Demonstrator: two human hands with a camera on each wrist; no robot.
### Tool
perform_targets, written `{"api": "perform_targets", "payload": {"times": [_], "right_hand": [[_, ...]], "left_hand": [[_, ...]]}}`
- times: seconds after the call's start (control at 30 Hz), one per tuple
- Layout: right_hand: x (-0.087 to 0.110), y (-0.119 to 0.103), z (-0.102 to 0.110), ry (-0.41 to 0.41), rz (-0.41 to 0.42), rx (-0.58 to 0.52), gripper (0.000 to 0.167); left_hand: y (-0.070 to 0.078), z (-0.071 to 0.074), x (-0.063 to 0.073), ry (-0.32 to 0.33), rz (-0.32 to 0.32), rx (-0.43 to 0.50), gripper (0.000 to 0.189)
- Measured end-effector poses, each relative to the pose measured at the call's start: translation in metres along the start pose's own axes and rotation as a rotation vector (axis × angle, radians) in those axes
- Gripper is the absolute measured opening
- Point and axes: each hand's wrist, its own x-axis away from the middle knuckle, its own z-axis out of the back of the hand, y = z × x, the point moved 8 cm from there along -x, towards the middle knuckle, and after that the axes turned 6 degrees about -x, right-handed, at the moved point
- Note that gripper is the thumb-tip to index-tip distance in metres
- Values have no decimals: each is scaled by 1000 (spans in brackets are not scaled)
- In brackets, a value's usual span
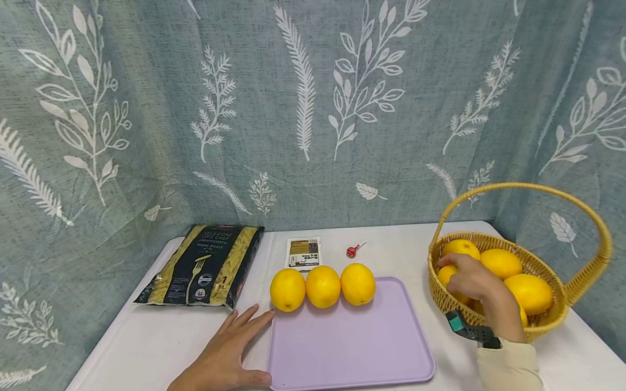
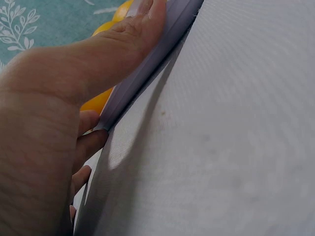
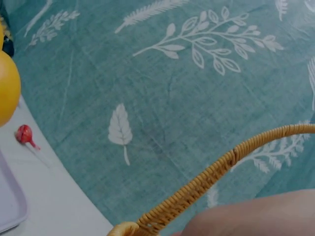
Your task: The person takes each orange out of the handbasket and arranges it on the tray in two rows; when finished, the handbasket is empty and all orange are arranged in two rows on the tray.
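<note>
Three yellow oranges (image 1: 323, 287) sit in a row along the far edge of a lilac tray (image 1: 352, 347). My left hand (image 1: 232, 347) lies at the tray's left side, fingers spread, with fingertip and thumb touching the rim. In the left wrist view, the thumb (image 2: 125, 46) rests against that rim. At the right, my right hand (image 1: 471, 279) reaches into a wicker basket (image 1: 440, 290) and grips an orange (image 1: 447, 277) at its left side, fingers bent over it. More oranges (image 1: 528, 293) surround the hand. The right wrist view hides the fingers.
A black and yellow pasta bag (image 1: 200, 266) lies at the back left. Behind the tray are a small flat packet (image 1: 304, 253) and a red lollipop (image 1: 352, 251). The basket's tall handle (image 1: 518, 185) arches over the fruit. A patterned curtain (image 1: 313, 119) hangs behind the table.
</note>
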Motion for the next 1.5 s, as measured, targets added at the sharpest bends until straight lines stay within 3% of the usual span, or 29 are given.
{"api": "perform_targets", "payload": {"times": [0.2, 0.43, 0.67, 0.97, 1.23, 1.5], "right_hand": [[0, -4, -1, -20, -17, 82, 64], [2, 1, 5, 56, 27, 97, 71], [3, 3, 14, 136, 65, 112, 67], [8, 3, 20, 187, 38, 67, 76], [16, 9, 26, 226, -53, -93, 83], [18, 7, 28, 320, -81, -188, 81]], "left_hand": [[0, 0, 0, -3, 13, 8, 113], [0, 0, 0, -14, -3, 7, 112], [1, -1, 0, -35, 10, 29, 113], [0, -2, 0, -49, 30, 41, 111], [-1, -2, 1, -49, 17, 30, 109], [-2, -1, 2, -53, 26, 37, 109]]}}
